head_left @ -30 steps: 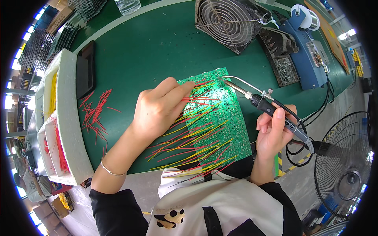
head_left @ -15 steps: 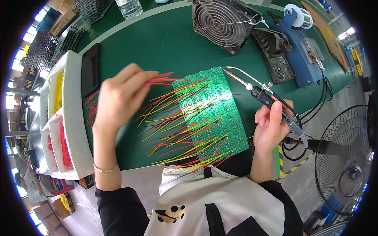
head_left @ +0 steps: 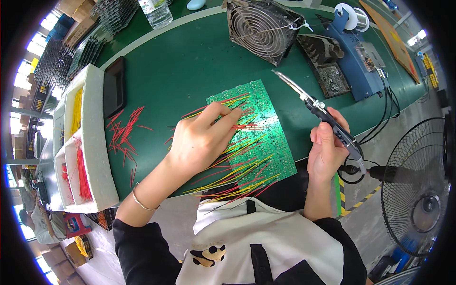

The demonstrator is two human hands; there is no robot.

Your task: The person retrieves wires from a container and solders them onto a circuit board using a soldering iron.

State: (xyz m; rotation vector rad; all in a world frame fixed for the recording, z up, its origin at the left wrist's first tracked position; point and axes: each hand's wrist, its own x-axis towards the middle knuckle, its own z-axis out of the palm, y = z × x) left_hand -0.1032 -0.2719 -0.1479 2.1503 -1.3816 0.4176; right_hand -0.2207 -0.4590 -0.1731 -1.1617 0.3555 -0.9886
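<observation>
A green circuit board panel [head_left: 273, 147] lies on the table's near edge, with red and yellow wires [head_left: 223, 178] fanning out from it to the left. My left hand [head_left: 202, 137] is over the panel's left part, its fingers closed on red wires [head_left: 249, 127] whose ends poke out beside the fingertips. Part of the wire rows is hidden under that hand. My right hand [head_left: 327, 147] grips a soldering iron [head_left: 327, 118] by its dark handle. The iron's tip points up and left, above the panel's far right corner and apart from it.
Loose red wires [head_left: 126, 133] lie beside a white foam box [head_left: 102, 175] holding yellow and red wires. A black tray [head_left: 115, 88], a square fan [head_left: 261, 31], a blue soldering station [head_left: 358, 61] with a solder reel [head_left: 357, 20] and a floor fan [head_left: 422, 190] surround the workplace.
My left hand has moved right, from beside the panel to over it, with the red wires. The soldering iron's tip has shifted slightly up, away from the panel's corner.
</observation>
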